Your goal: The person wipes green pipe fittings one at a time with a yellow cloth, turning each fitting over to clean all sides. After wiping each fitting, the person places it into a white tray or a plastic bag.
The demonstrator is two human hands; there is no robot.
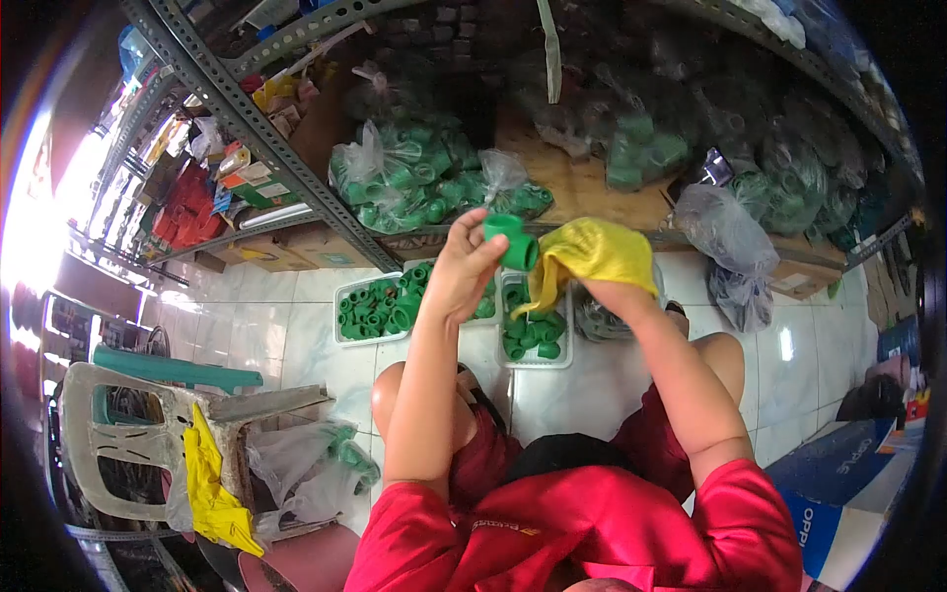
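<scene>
My left hand (462, 268) is closed round a green plastic pipe tee (511, 243), holding it up in front of me with one opening turned towards the right. A yellow cloth (597, 255) drapes over my right hand (614, 294), which grips it and hides most of its fingers; the cloth's edge comes right up to the tee. Below, on the tiled floor, a white basket (371, 336) holds many green fittings. Another white basket (536, 364) with green fittings stands under the cloth, and part of a third pile shows between them.
Metal shelving (286, 158) carries clear bags of green fittings (404, 178). At left stands a worn plastic chair (118, 385) with a yellow cloth (212, 483) hanging from it. Plastic bags (306, 469) lie beside it. A blue and white box (834, 474) is at right.
</scene>
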